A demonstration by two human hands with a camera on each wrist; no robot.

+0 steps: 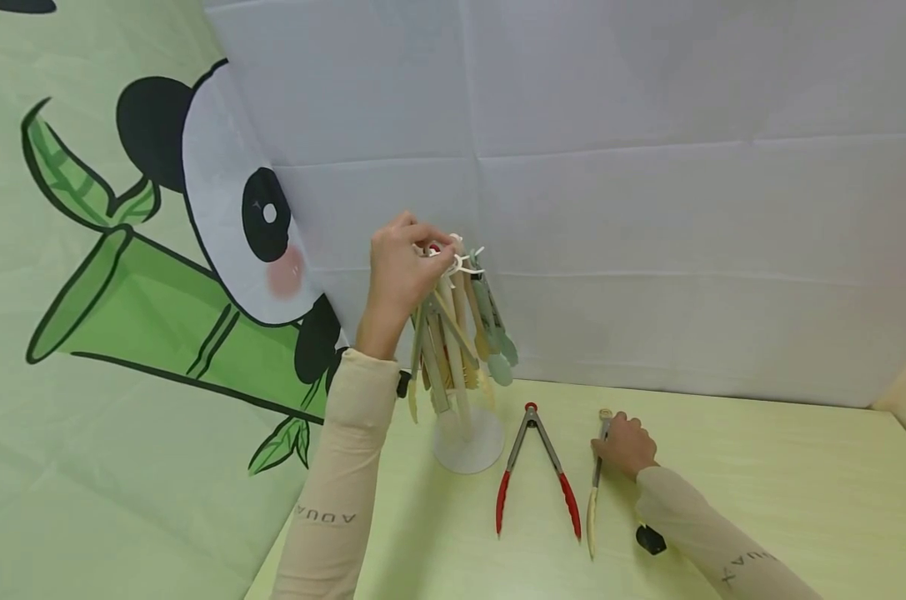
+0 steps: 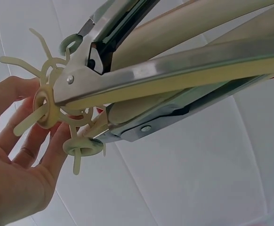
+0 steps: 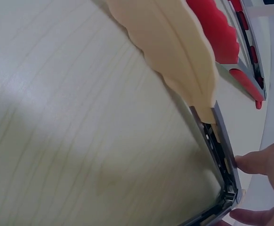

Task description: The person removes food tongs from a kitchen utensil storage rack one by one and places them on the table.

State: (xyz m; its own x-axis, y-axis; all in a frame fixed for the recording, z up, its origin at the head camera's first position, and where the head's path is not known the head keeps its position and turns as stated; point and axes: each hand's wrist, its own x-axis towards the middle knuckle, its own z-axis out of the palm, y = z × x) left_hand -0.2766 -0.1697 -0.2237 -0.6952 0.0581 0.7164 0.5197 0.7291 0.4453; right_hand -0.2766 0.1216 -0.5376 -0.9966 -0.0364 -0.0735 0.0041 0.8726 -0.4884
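My left hand [image 1: 402, 265] is raised at the top of a white hanging stand [image 1: 468, 450], thumb and fingers gripping its hooks. Close to those fingers in the left wrist view, a pair of tongs with a cream ring [image 2: 45, 106] hangs from one hook. Light green tongs [image 1: 501, 367] dangle on the stand's right side. On the table, my right hand [image 1: 625, 444] pinches cream-tipped tongs [image 1: 591, 521] near the hinge. Their arms spread apart in the right wrist view, with one scalloped cream tip [image 3: 174, 52] in sight.
Red-tipped tongs [image 1: 531, 417] lie spread in a V on the pale wooden table [image 1: 783, 475], between the stand and my right hand. White cloth [image 1: 648, 250] hangs behind the table, and a green panda-print cloth [image 1: 122, 467] covers the left side.
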